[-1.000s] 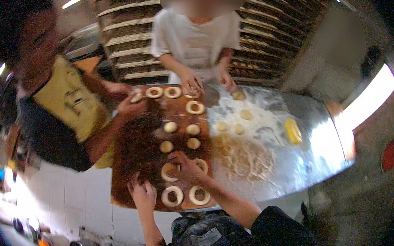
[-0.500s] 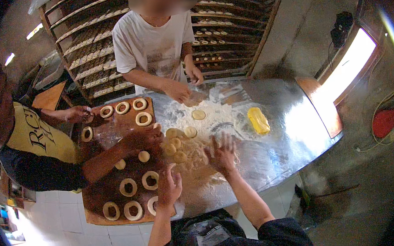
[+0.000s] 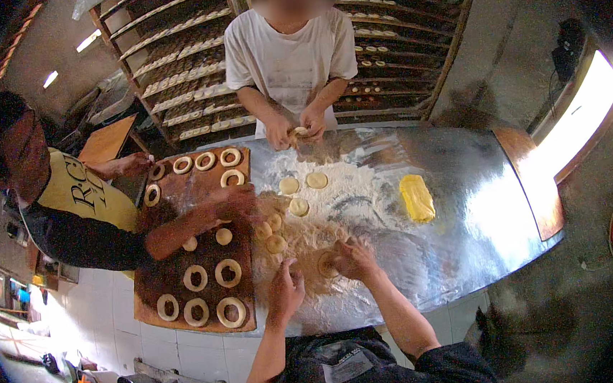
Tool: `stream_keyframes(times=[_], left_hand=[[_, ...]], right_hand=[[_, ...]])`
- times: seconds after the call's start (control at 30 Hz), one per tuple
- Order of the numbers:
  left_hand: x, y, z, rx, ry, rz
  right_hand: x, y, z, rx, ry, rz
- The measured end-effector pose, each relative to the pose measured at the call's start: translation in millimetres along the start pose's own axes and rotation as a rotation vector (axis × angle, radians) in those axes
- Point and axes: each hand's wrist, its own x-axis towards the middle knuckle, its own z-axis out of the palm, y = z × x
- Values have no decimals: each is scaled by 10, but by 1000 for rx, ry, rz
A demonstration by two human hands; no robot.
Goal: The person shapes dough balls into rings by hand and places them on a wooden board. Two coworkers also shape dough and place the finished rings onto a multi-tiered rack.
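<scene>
My right hand (image 3: 357,258) has its fingers bent round the edge of a dough round (image 3: 328,264), low over the floured metal table. To its left, my left hand (image 3: 286,292) is raised beside the tray's edge with thumb and fingers apart, holding nothing. Just beyond it lie several dough rounds, among them a near one (image 3: 276,244) and a farther one (image 3: 298,206). More pale rounds, such as this dough piece (image 3: 316,180), rest on the white flour patch (image 3: 349,188). The undersides of my right fingers are hidden.
A brown tray (image 3: 212,325) with several dough rings (image 3: 196,312) is at left; a co-worker's arm (image 3: 187,233) reaches across it. Opposite, a person in a white shirt (image 3: 296,55) holds dough. A yellow packet (image 3: 416,198) lies at right. Racks (image 3: 189,78) stand behind.
My right hand, spread over the flour before, has come nearer me and closed on a dough round. Another round lies on the flour. The person opposite brought both hands together around dough.
</scene>
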Motion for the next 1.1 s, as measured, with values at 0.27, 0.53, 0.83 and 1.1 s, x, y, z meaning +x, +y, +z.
stream_keyframes(times=[0.27, 0.53, 0.83, 1.1], left_hand=[[129, 294, 147, -191, -222, -118], [216, 856, -190, -198, -142, -278], [251, 578, -30, -134, 252, 144], [144, 412, -413, -920, 275, -208]], right_hand=[[15, -233, -447, 474, -303, 56], [28, -470, -594, 473, -14, 180], [52, -459, -377, 1593, -386, 44], [97, -1284, -304, 1341, -177, 91]])
